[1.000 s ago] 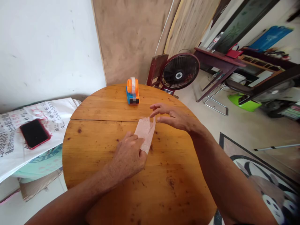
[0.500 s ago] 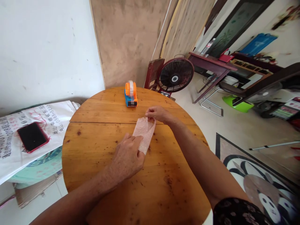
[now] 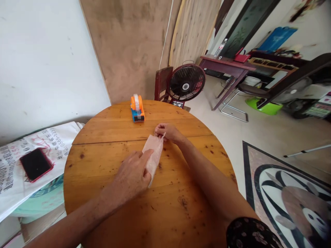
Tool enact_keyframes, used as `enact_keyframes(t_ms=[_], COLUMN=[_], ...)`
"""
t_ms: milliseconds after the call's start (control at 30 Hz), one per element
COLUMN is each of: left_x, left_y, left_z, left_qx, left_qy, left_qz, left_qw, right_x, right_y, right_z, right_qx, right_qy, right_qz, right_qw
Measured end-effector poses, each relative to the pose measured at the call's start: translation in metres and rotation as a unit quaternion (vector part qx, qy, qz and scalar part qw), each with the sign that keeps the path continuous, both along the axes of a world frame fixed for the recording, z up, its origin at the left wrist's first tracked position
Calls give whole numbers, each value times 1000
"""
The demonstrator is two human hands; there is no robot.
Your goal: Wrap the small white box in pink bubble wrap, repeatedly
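A flat, pale pink strip of bubble wrap [image 3: 156,156] lies slantwise over the round wooden table [image 3: 178,217]. My left hand [image 3: 133,170] is closed on its near left side, index finger laid along the top and thumb at the edge. At the far right corner, the fingertips of my right hand [image 3: 167,132] pinch the wrap, and a thin twisted bit of it sticks up there. Whether anything is inside the wrap cannot be made out. Beyond both hands stands an orange and blue tape dispenser [image 3: 137,109] with a roll of clear tape.
Left of the table, a black phone with a red edge [image 3: 36,164] rests on a white printed sack [image 3: 58,136]. Behind the table are a dark red fan [image 3: 185,86] and a wooden chair [image 3: 160,84]. Further right stands a dark red desk [image 3: 224,65].
My right hand has drawn the far corner of the wrap into a thin twist. My left hand stays on the near part. The camera view has shifted slightly right.
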State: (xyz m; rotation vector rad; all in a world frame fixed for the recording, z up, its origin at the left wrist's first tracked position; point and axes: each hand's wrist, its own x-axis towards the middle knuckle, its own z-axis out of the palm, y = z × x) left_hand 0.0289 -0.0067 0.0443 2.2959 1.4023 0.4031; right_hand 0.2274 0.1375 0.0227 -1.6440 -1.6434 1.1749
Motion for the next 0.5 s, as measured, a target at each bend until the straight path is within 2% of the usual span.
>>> enact_keyframes(t_ms=[233,400,500], left_x=[-2,0,0], left_y=[2,5,6], left_z=[1,2,1], left_qx=[38,-8,-13], left_qy=[48,44,29], left_qz=[-97,-64,-53], left_qw=[993,997,998], right_x=[-6,-9,-4], right_y=[6,8,-3], right_z=[-7,-1,8], right_qx=[32,-4,-40], right_qy=[-40,-23,21], right_qz=[-41,-49,-46], right_qw=[998,999,998])
